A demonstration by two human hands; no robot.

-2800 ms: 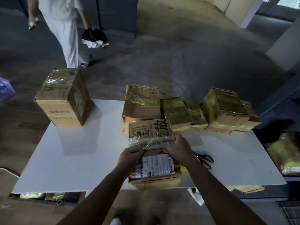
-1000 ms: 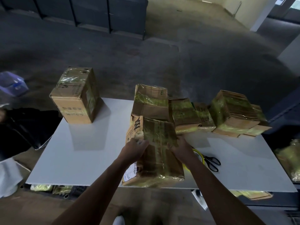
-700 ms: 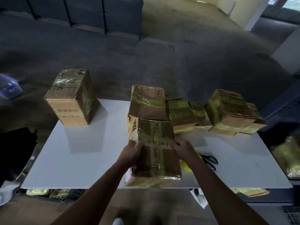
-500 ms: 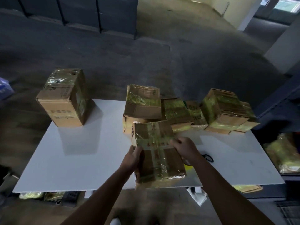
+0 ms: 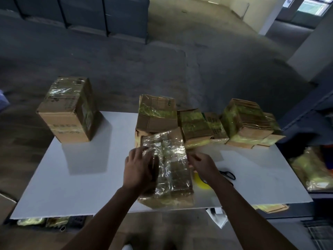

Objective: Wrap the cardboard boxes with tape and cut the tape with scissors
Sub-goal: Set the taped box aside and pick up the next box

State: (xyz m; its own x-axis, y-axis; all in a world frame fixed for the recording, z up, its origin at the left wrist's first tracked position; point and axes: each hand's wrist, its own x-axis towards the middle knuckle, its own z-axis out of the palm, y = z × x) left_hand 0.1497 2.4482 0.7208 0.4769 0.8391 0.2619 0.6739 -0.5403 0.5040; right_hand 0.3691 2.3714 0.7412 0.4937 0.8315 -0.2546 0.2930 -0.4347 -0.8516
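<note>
A flat cardboard box (image 5: pixel 173 165) wrapped in shiny clear tape lies on the white table (image 5: pixel 81 186) near its front edge. My left hand (image 5: pixel 138 168) rests flat on the box's left side with the fingers spread. My right hand (image 5: pixel 202 164) is at the box's right edge with loosely bent fingers, and holds nothing. A yellow tape roll (image 5: pixel 200 182) shows partly under my right wrist. Black scissors (image 5: pixel 228 175) lie on the table just right of that arm, partly hidden by it.
A tall taped box (image 5: pixel 68 112) stands at the table's far left corner. Several taped boxes (image 5: pixel 156 114) crowd the far middle, and more boxes (image 5: pixel 246 123) sit at the far right. Yellowish packages (image 5: pixel 310 170) lie beyond the table's right edge.
The box was tipped and turned between both hands and now lies flat on the table. My left hand has shifted onto its top. My right hand has let go at its right edge.
</note>
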